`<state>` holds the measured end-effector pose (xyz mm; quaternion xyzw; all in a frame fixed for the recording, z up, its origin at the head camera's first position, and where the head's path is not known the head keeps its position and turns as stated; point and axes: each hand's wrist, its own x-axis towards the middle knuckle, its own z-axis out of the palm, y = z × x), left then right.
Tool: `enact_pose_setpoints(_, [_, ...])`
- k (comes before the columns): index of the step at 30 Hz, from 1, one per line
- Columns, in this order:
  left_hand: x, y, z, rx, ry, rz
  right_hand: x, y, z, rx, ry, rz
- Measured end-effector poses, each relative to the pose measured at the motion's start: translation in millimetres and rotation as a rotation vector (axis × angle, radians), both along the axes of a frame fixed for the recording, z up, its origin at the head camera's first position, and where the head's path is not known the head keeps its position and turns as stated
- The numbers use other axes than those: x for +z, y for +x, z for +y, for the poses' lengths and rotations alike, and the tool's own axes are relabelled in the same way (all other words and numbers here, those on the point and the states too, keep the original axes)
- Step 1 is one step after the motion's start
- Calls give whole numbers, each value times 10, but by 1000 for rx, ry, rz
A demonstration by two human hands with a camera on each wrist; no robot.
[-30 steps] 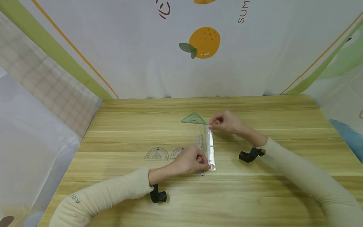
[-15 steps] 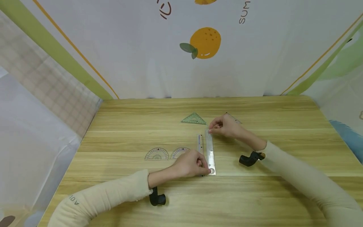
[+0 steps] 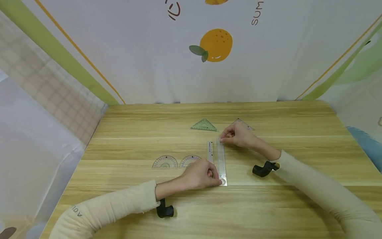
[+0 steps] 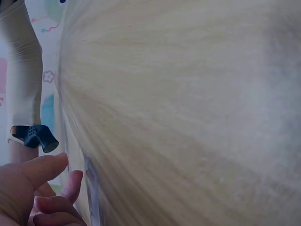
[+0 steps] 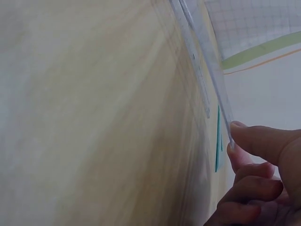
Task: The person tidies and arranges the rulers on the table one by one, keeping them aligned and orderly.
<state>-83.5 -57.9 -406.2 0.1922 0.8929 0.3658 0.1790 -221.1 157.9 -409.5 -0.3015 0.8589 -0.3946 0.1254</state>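
Observation:
A clear plastic ruler (image 3: 221, 161) is held lengthwise, pointing away from me, just above the table. My right hand (image 3: 240, 135) pinches its far end between thumb and index finger, and the right wrist view shows this ruler (image 5: 211, 61) raised off the wood. At the near end, my left hand (image 3: 199, 174) pinches the corner by the round hole. A second clear ruler (image 3: 210, 149) lies flat just to the left, its near part hidden by the left hand. In the left wrist view, a clear strip (image 4: 94, 193) lies beside the fingers.
Two clear protractors (image 3: 165, 162) lie left of the rulers, one partly behind the left hand. A green set square (image 3: 204, 125) sits beyond them. Further right, a clear set square (image 3: 245, 124) is partly covered by the right hand. A patterned cloth (image 3: 143, 66) hangs behind the wooden table (image 3: 143, 129).
Both hands have drawn the held ruler toward me, until its near end is about level with the flat ruler's. The clear set square behind the right hand has come into view.

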Motion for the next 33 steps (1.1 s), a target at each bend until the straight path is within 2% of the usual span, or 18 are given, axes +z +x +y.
enact_pose_setpoints(7, [14, 7, 6, -4, -12, 17, -8, 12, -4, 8, 2, 15])
enact_pose_setpoints(18, [-11, 19, -6, -12, -24, 23, -62, 37, 10, 17, -17, -35])
enact_pose_setpoints(33, [-9, 34, -16, -22, -39, 34, -93, 67, 15, 33, -18, -4])
